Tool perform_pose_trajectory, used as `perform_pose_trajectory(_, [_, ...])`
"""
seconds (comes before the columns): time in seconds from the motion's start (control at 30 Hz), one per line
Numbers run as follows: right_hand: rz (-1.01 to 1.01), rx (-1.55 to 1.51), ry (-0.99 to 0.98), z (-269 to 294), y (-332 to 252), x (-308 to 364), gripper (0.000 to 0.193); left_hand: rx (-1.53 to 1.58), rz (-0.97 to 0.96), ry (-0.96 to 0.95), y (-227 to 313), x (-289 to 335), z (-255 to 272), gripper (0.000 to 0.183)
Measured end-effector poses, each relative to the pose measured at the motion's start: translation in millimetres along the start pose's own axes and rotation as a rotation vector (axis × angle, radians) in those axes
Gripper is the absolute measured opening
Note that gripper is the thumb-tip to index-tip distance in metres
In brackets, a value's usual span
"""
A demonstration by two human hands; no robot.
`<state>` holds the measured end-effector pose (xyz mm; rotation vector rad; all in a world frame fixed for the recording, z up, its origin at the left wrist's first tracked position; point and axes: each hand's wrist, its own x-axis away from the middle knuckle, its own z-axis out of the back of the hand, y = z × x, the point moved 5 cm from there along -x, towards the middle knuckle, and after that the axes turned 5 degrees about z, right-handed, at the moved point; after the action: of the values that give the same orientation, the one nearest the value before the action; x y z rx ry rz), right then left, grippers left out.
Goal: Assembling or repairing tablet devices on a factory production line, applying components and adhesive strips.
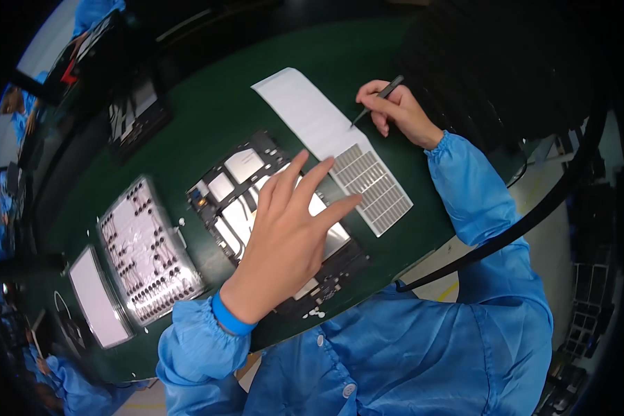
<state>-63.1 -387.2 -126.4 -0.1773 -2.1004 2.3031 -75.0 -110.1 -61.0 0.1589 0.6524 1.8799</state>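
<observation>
My right hand [403, 116] grips dark tweezers [393, 85], their tip down at the white backing paper [301, 111] beside its fold. Joined to that paper is a sheet of narrow grey rectangular stickers [376, 197], set in rows. With fingers spread, my left hand [281, 232] hovers palm down and holds nothing I can see. Its index finger and thumb reach to the sheet's left edge; whether they touch it I cannot tell. Under this hand lies an open black electronics chassis [263, 145] with silver plates, partly hidden by the hand.
Left of the chassis lies a clear tray [175, 274] of small black parts with thin leads. A pale flat panel [98, 298] lies beyond it. Another chassis [137, 114] sits far left; a dark, covered bulk [492, 76] stands far right. Co-workers in blue line the left edge.
</observation>
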Motion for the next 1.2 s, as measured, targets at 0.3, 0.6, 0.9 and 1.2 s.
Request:
perform_pose_trajectory(0.3, [-0.051, 0.017, -0.079, 12, 7, 19, 0.019, -0.352, 0.039, -0.189, -4, -40, -45, 0.053])
perform_pose_trajectory(0.6, [-0.047, 0.028, -0.157, 2, 4, 13, 0.022, -0.342, 0.025, -0.115, -5, -37, -45, 0.053])
perform_pose_trajectory(0.9, [-0.041, 0.108, -0.023, 22, 7, 16, 0.020, -0.141, 0.041, 0.061, -11, -5, -9, 0.046])
perform_pose_trajectory(1.2, [-0.047, 0.208, -0.141, 8, -2, 11, 0.019, -0.280, -0.085, 0.035, -19, -27, -50, 0.039])
